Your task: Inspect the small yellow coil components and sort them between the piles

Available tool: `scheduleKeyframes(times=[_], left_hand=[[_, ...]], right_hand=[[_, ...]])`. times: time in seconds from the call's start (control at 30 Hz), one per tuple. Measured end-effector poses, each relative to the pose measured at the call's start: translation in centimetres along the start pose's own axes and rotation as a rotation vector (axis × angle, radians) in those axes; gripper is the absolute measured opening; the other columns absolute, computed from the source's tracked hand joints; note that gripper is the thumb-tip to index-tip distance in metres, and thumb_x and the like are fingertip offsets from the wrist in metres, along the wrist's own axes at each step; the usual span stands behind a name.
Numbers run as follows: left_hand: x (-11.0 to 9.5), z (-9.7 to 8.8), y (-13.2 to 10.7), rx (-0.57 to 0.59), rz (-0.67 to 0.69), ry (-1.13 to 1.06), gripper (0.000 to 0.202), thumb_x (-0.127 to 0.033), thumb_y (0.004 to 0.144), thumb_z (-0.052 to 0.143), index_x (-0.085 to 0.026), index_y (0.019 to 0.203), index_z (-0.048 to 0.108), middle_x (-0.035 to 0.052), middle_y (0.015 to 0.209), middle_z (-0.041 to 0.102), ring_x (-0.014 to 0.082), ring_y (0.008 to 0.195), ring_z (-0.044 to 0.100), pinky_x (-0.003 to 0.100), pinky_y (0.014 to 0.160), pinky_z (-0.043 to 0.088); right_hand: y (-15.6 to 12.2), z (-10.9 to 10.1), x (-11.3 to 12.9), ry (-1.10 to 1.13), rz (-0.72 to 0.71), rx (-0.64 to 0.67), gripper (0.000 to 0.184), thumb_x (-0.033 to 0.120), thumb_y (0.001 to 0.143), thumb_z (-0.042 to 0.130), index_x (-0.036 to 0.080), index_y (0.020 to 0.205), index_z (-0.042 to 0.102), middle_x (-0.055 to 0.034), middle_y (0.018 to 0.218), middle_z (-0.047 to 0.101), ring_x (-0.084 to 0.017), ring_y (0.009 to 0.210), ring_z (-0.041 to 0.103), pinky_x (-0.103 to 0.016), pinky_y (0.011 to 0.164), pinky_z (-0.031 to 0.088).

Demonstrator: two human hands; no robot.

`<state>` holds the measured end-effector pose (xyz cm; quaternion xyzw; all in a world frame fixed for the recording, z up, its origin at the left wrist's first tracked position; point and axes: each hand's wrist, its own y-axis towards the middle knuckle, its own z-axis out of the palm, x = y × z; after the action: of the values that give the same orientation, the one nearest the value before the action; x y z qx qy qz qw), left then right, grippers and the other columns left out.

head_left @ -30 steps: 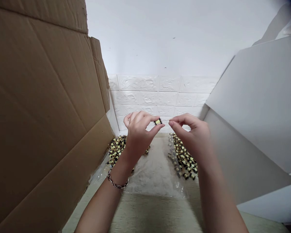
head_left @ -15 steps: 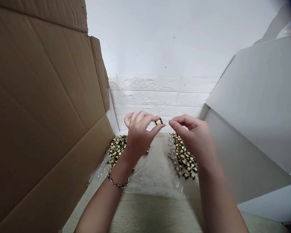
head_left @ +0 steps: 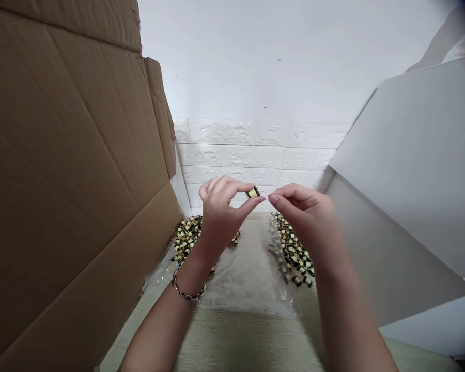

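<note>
Plastic sheeting (head_left: 244, 289), clear and flat, lies on the table (head_left: 251, 341) between a left pile (head_left: 188, 237) and a right pile (head_left: 296, 250) of black-and-yellow pieces, its edge covering some on the right. Above it, the left hand (head_left: 220, 206) pinches one small component (head_left: 252, 192), thumb and index finger parted only by its width. Just beside it, the right hand's (head_left: 313, 212) thumb and fingertip meet; whether they grip anything fine, I cannot tell.

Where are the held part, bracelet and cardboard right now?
Held part (head_left: 252, 192): head view, on its yellow middle.
Bracelet (head_left: 188, 296): head view, on its lower links.
Cardboard (head_left: 70, 170): head view, on its broad brown face.
</note>
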<state>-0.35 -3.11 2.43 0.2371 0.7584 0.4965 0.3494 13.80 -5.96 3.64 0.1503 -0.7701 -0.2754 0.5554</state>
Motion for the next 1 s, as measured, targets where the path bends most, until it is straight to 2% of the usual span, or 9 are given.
scheduleKeyframes(times=[0.23, 0.53, 0.77, 0.9, 1.0], left_hand=[[0.0, 0.1, -0.1, -0.024, 0.029, 0.062, 0.016, -0.037, 0.067, 0.064, -0.023, 0.073, 0.059, -0.0018, 0.071, 0.059, 0.0135, 0.074, 0.053, 0.034, 0.08, 0.032], [0.2, 0.2, 0.0, -0.055, 0.03, 0.114, 0.016, -0.037, 0.067, 0.064, -0.022, 0.072, 0.058, -0.0011, 0.07, 0.059, 0.0146, 0.074, 0.053, 0.035, 0.08, 0.032], [0.0, 0.3, -0.1, -0.087, 0.039, 0.153, 0.016, -0.036, 0.067, 0.064, -0.022, 0.069, 0.058, -0.001, 0.068, 0.059, 0.0148, 0.072, 0.053, 0.035, 0.079, 0.032], [0.0, 0.3, -0.2, -0.079, 0.05, 0.142, 0.015, -0.036, 0.068, 0.063, -0.022, 0.07, 0.058, -0.0011, 0.069, 0.059, 0.0144, 0.072, 0.052, 0.035, 0.079, 0.031], [-0.1, 0.3, -0.2, -0.077, 0.056, 0.139, 0.015, -0.036, 0.069, 0.062, -0.022, 0.07, 0.058, -0.0011, 0.068, 0.059, 0.0141, 0.072, 0.052, 0.034, 0.079, 0.031]], right_hand=[[-0.4, 0.2, 0.5, -0.171, -0.13, -0.059, 0.011, 0.026, 0.072, 0.056, 0.019, 0.065, 0.061, 0.0015, 0.066, 0.06, -0.011, 0.063, 0.051, -0.024, 0.058, 0.039], [-0.6, 0.2, 0.5, -0.091, -0.111, -0.217, 0.009, 0.026, 0.072, 0.057, 0.021, 0.066, 0.06, 0.0019, 0.063, 0.057, -0.012, 0.061, 0.051, -0.027, 0.061, 0.041], [-0.2, 0.5, 0.1, -0.068, -0.071, -0.156, 0.016, 0.034, 0.073, 0.056, 0.023, 0.068, 0.067, -0.0011, 0.073, 0.065, -0.016, 0.072, 0.058, -0.03, 0.065, 0.045], [-0.1, 1.2, -0.2, -0.013, -0.038, -0.114, 0.016, 0.033, 0.072, 0.058, 0.022, 0.073, 0.068, -0.0016, 0.076, 0.067, -0.017, 0.075, 0.06, -0.029, 0.066, 0.046], [-0.2, 1.6, -0.3, 0.01, -0.048, -0.138, 0.014, 0.031, 0.072, 0.058, 0.022, 0.073, 0.068, -0.001, 0.076, 0.067, -0.016, 0.076, 0.06, -0.027, 0.067, 0.045]])
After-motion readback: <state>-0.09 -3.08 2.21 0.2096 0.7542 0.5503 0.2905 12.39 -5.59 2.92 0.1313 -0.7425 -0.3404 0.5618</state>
